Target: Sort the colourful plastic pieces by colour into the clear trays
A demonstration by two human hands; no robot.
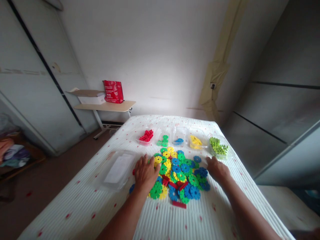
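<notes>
A pile of snowflake building discs in blue, green and yellow (185,168) lies spread on the table, with several red pieces (179,204) in and in front of it. At the pile's left edge rests my left hand (147,171), fingers spread over the discs and nothing held that I can see. My right hand (218,169) is at the right edge, beside the blue discs (201,172); its fingers reach left, slightly bent, with no piece visible in them. Part of the pile is hidden under my left hand.
Behind the pile stand clear containers of red pieces (146,136), green discs (163,140), blue discs (179,141), yellow pieces (195,142) and lime-green pieces (219,146). Left lies a clear plastic lid or box (118,170) with white paper. A side table (110,106) holds a red bag (113,91).
</notes>
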